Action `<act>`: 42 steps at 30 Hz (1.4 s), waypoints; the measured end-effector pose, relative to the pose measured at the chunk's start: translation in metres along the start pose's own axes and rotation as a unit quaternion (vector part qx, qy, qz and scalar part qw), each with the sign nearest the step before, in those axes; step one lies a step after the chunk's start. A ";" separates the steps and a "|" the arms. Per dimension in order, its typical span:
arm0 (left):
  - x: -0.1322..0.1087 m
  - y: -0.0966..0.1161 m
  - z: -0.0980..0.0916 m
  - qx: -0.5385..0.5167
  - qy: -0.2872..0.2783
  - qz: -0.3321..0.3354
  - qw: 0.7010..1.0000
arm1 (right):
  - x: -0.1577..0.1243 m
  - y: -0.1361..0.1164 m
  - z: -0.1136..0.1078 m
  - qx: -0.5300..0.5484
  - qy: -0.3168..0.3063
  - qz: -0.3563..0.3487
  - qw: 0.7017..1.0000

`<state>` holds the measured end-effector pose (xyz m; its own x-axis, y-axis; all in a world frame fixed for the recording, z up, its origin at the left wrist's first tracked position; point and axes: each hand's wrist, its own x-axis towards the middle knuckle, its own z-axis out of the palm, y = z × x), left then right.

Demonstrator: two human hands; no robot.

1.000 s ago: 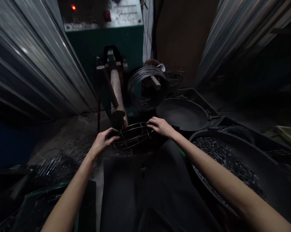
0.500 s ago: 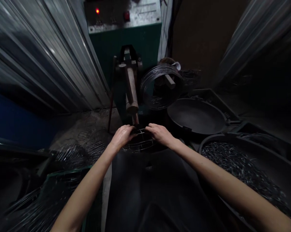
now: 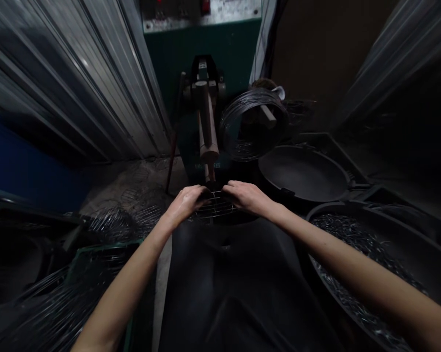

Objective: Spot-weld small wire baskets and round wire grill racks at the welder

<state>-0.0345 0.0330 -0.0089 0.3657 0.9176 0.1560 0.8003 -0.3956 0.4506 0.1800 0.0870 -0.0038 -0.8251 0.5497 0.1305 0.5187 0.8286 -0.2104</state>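
Note:
A small round wire grid (image 3: pixel 216 209) spans the space between my hands, just under the tip of a welding machine's electrode arm (image 3: pixel 208 129). My left hand (image 3: pixel 191 201) has its fingers closed on the grid's left side. On the right side, my right hand (image 3: pixel 244 196) grips it with bent fingers. Both sets of fingertips are partly hidden in shadow near the electrode, and I cannot make out the lower electrode. Behind stands the green machine body (image 3: pixel 227 54).
A coil of wire (image 3: pixel 255 124) hangs right of the electrode arm. A shallow dark pan (image 3: pixel 304 173) and a basin of short metal wires (image 3: pixel 352 244) stand to the right. Wire grids (image 3: pixel 112 222) lie left on the floor, beside a green crate (image 3: pixel 106 247). Corrugated metal (image 3: pixel 77 63) walls the left.
The view has tipped down and shifted slightly left, so the machine sits higher and farther right. The grid has turned or shifted slightly between my hands; both still hold it.

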 end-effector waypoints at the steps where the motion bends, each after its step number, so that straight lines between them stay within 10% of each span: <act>1: 0.002 -0.001 -0.002 0.003 0.006 0.000 1.000 | 0.002 0.001 -0.002 -0.006 0.007 0.002 1.000; 17: 0.019 -0.006 -0.011 -0.041 0.054 -0.125 0.990 | 0.021 0.011 -0.001 -0.035 0.038 0.031 0.998; 36: 0.039 -0.027 -0.016 -0.093 0.055 -0.110 0.988 | 0.039 0.022 -0.002 0.015 0.041 0.045 0.998; 42: 0.041 -0.026 -0.020 -0.106 0.060 -0.088 0.989 | 0.030 0.061 -0.013 0.085 0.103 0.073 0.988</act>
<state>-0.0498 0.0812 0.0038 0.1605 0.9745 0.1568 0.7240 -0.2242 0.6523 0.1893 0.1552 -0.0001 -0.6728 0.6858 0.2777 0.5687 0.7194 -0.3988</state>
